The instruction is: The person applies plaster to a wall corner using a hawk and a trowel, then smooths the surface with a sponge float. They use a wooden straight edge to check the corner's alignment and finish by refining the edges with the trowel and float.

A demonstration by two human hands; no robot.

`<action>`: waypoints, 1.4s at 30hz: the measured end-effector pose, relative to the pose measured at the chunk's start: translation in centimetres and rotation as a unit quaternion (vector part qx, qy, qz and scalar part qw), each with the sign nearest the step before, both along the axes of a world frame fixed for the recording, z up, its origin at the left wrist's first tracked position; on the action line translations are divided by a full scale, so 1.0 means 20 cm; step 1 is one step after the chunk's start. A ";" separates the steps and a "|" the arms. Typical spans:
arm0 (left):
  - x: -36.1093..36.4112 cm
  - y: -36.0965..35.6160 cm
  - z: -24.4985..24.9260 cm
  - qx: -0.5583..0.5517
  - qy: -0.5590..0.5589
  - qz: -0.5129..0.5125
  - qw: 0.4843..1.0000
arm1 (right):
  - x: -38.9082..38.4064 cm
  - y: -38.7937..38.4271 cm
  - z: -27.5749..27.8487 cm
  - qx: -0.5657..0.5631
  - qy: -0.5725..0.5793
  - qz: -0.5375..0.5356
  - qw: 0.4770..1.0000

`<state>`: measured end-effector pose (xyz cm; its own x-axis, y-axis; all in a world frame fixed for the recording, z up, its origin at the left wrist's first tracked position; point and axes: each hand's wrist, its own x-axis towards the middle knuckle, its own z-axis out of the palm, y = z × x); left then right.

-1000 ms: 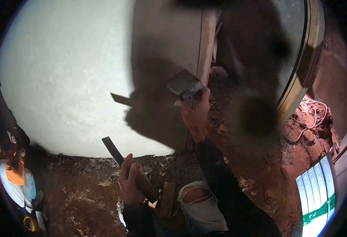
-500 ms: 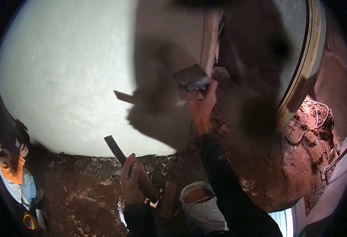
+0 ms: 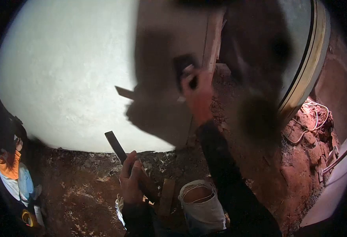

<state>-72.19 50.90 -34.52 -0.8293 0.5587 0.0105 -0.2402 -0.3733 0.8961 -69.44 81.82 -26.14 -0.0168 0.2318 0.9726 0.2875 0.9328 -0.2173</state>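
My right hand [image 3: 199, 93] is closed on a plastering trowel [image 3: 180, 65]. The trowel's dark rectangular plate is against or close to the shadowed part of the pale wall [image 3: 71, 71], beside an upright wooden edge [image 3: 213, 43]. Motion blurs this hand and the plate. Low in the view, my left hand [image 3: 130, 179] is wrapped round a long flat strip [image 3: 115, 144]. Its dark end points up and left toward the foot of the wall; the brown lower part runs behind my fingers.
A person [image 3: 11, 170] in an orange-sleeved top works at far left. A short board [image 3: 166, 196] and a pale rounded thing [image 3: 205, 213] with a brown oval top are below. At right are a curved wooden frame [image 3: 309, 67], red earth [image 3: 299, 170] and a pale cable [image 3: 315, 118].
My right hand has moved slightly up and left with the trowel, whose plate has turned more upright. My left hand keeps hold of the strip, almost in place.
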 end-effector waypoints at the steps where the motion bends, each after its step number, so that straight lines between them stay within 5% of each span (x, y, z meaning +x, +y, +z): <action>1: 0.00 0.01 0.00 0.004 0.001 -0.002 1.000 | -0.01 -0.03 -0.11 0.060 -0.068 -0.052 0.995; 5: -0.01 0.02 -0.01 -0.016 0.000 -0.006 1.000 | 0.05 -0.09 -0.12 0.051 -0.106 0.065 0.991; 7: 0.00 0.01 -0.01 -0.028 0.009 0.014 0.999 | 0.05 0.03 0.06 0.020 0.113 -0.025 0.993; 11: 0.03 0.01 0.04 -0.023 -0.049 -0.017 0.998 | 0.00 -0.01 0.07 -0.017 0.089 0.013 0.996; 13: 0.00 0.02 -0.02 -0.010 -0.023 -0.013 1.000 | -0.02 -0.09 -0.18 0.104 -0.163 -0.021 0.981; 16: -0.01 0.01 -0.01 -0.009 -0.028 -0.024 0.999 | 0.07 -0.04 -0.25 0.065 -0.141 0.060 0.986; 18: 0.01 0.01 0.01 0.006 -0.029 -0.022 0.999 | 0.10 0.08 -0.11 0.080 0.021 -0.028 0.996; 21: 0.00 -0.04 -0.01 -0.028 -0.005 -0.031 0.999 | 0.12 0.13 0.02 0.032 0.070 -0.054 0.996; 23: 0.00 -0.05 -0.02 -0.058 0.018 -0.034 0.998 | 0.08 0.11 -0.06 0.000 0.026 0.027 0.999; 26: 0.01 -0.04 -0.01 -0.038 0.002 -0.043 0.998 | 0.14 0.06 -0.54 0.122 -0.271 0.009 0.955; 30: -0.01 -0.01 -0.03 0.011 -0.049 -0.044 0.998 | 0.27 0.03 -0.45 0.054 -0.220 0.015 0.974; 32: 0.01 -0.04 -0.04 0.001 -0.062 -0.038 0.997 | 0.26 0.12 -0.27 0.002 0.016 -0.022 1.000; 35: 0.02 -0.03 -0.01 -0.007 -0.030 -0.040 0.999 | 0.17 0.07 -0.22 -0.044 0.003 0.068 0.997; 36: 0.02 -0.02 -0.02 -0.019 -0.025 -0.035 0.999 | 0.17 0.08 -0.32 -0.014 -0.143 0.095 0.985; 38: 0.03 -0.01 -0.02 -0.033 -0.019 -0.031 0.999 | 0.10 0.02 -0.66 0.084 -0.233 0.020 0.969; 42: 0.04 0.00 0.03 -0.039 -0.029 -0.050 0.998 | 0.16 0.03 -0.63 0.024 -0.122 0.024 0.992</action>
<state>-71.46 50.88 -33.87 -0.7669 0.6364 -0.0827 -0.3251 -0.2743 0.9050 -66.32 82.41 -38.74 -0.2636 0.1787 0.9479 0.2819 0.9541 -0.1014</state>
